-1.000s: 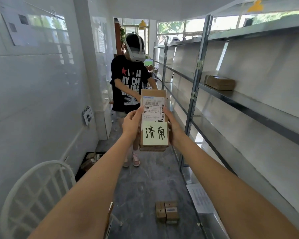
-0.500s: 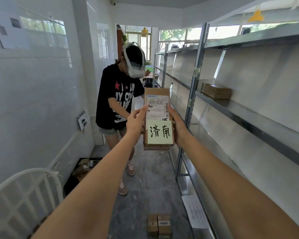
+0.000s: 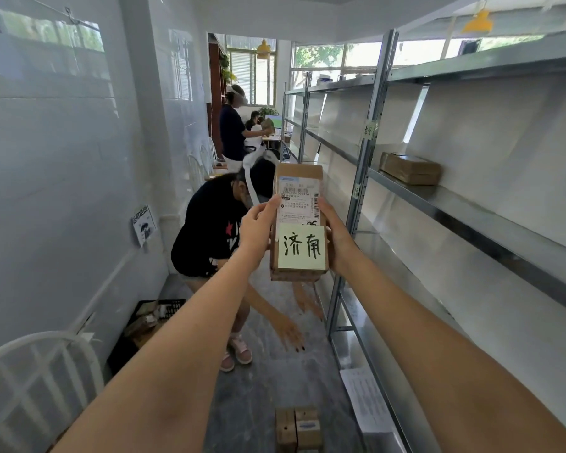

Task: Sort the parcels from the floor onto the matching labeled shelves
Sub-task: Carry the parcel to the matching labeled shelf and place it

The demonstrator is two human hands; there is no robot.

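Since the earlier frames, the person in the black T-shirt (image 3: pixel 209 230) has bent down towards the floor, one arm reaching low, and a second person (image 3: pixel 232 132) further along the aisle has come into sight. Held up at arm's length in mid-air, the tall brown cardboard parcel (image 3: pixel 298 223) carries a white printed shipping label (image 3: pixel 299 201) on its upper face and a pale yellow sticky note with black handwritten characters (image 3: pixel 301 246) below it. Both hands clasp it: the left hand (image 3: pixel 257 228) grips the left edge with the thumb over the front, and the right hand (image 3: pixel 337 237) grips the right edge. To the right stands a grey metal shelving rack (image 3: pixel 471 207), small paper tags on its near upright, with a flat brown taped box (image 3: pixel 409 167) lying on a middle shelf. Near the bottom, small brown cartons (image 3: pixel 299 428) sit on the grey floor (image 3: pixel 258 397). At left, a white metal chair back (image 3: pixel 40 371) stands near the white wall, with a black crate of parcels (image 3: pixel 151 318) beyond it.
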